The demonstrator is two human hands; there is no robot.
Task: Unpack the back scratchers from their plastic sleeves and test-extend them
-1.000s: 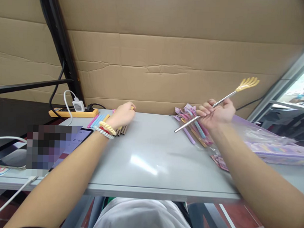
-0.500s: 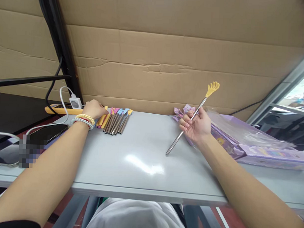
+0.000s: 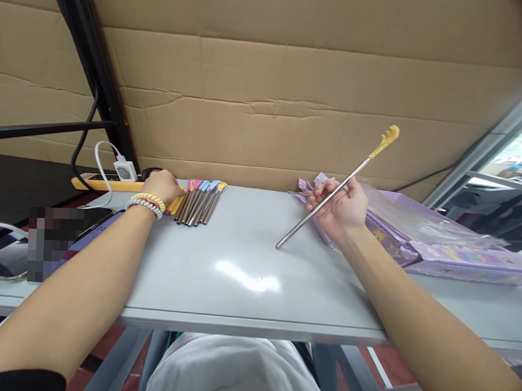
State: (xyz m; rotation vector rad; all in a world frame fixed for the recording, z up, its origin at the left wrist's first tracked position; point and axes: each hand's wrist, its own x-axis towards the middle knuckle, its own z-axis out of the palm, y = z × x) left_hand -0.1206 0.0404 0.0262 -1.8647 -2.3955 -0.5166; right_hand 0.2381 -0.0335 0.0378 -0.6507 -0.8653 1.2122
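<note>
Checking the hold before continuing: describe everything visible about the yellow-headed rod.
The yellow-headed rod has a straight, shiny, metallic-looking shaft and a plastic-looking head with curved prongs. It slants across the palm of the right hand, its head up toward the picture's right, its bare end lowest, over the table.

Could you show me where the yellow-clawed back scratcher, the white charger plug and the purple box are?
Yellow-clawed back scratcher (image 3: 357, 171), head view: on its metal rod.
White charger plug (image 3: 125, 170), head view: on its body.
Purple box (image 3: 468, 270), head view: on its near wall.
</note>
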